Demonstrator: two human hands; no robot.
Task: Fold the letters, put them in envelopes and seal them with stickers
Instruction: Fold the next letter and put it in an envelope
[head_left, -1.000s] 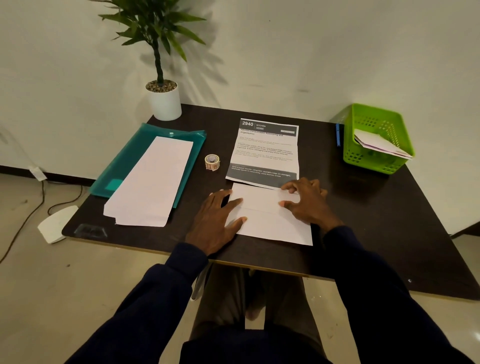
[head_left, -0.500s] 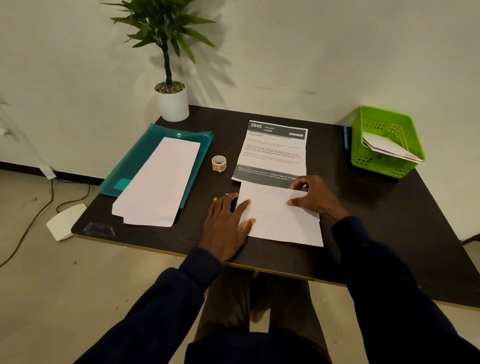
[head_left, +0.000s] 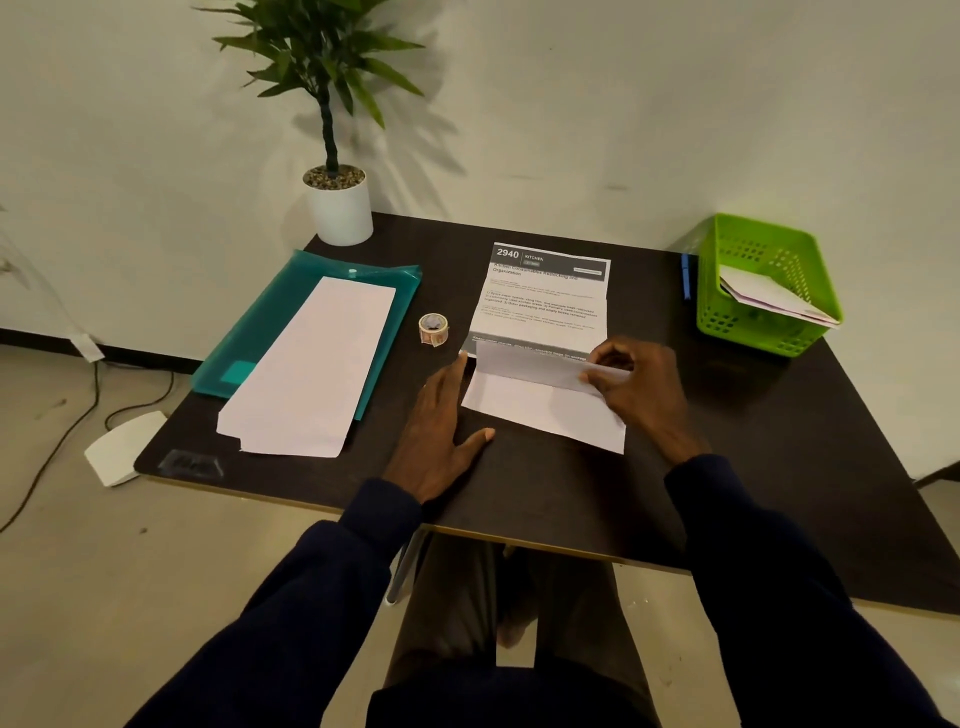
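From the head camera, the printed letter (head_left: 543, 306) lies flat and face up on the table (head_left: 779, 441), far side of what looks like a white envelope (head_left: 540, 410). That probably keeps it ready to be folded.

The envelope lies just before the person. Its flap (head_left: 524, 364) is raised, I judge to open the pocket.

The roll of stickers (head_left: 433, 329) stands just left of the letter, within reach for sealing. A green basket (head_left: 727, 312) at the far right holds other papers.

The left hand (head_left: 441, 431) lies flat on the table, fingers straight and holding nothing. Its fingertips are at the envelope's left edge, likely to steady it.

The right hand (head_left: 639, 384) is curled, its fingers (head_left: 597, 379) pinching the flap's right end.
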